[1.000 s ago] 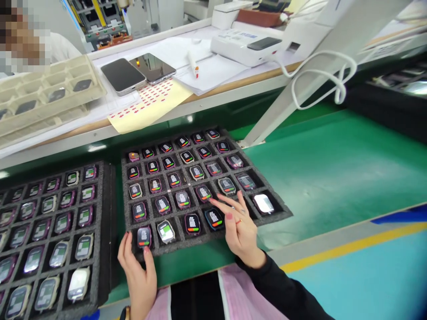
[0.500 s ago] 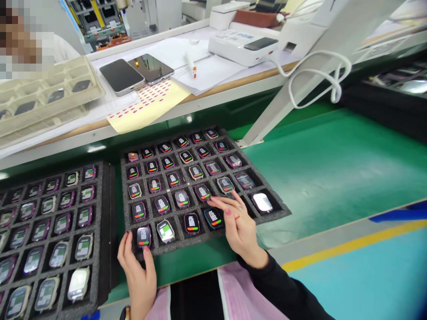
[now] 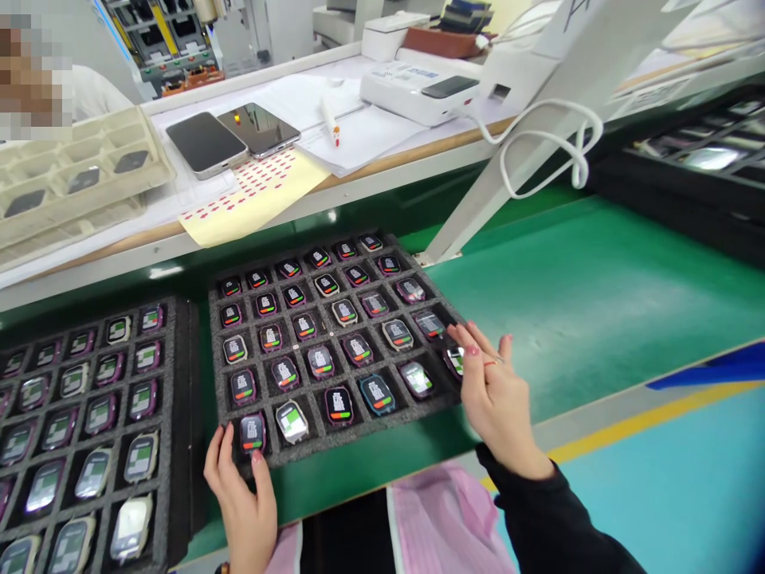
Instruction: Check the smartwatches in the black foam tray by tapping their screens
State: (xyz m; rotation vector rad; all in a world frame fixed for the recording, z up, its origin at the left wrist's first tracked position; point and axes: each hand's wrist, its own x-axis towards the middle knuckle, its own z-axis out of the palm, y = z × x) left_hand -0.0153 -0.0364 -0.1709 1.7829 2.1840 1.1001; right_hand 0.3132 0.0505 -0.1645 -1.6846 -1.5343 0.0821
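Dozens of small square-faced watches (image 3: 319, 361) sit face up, one to a compartment, in a grey foam tray (image 3: 366, 426) at the centre of the frame, most screens lit with a red and green bar. At the tray's lower-right corner, the right hand (image 3: 499, 399) reaches over a watch (image 3: 455, 361) and partly covers it; its fingers lie close together, and whether they pinch the watch cannot be told. At the lower-left corner, the left hand (image 3: 242, 498) has its thumb spread away from its fingers, around that corner. Underneath is a green counter (image 3: 586, 303). A second foam tray (image 3: 182, 446), also filled with watches, stands at lower left. Above, on a raised white shelf, lie two phones (image 3: 207, 143) and a yellow sheet (image 3: 239, 227) with red marks; a white cable (image 3: 508, 171) hangs at upper right.
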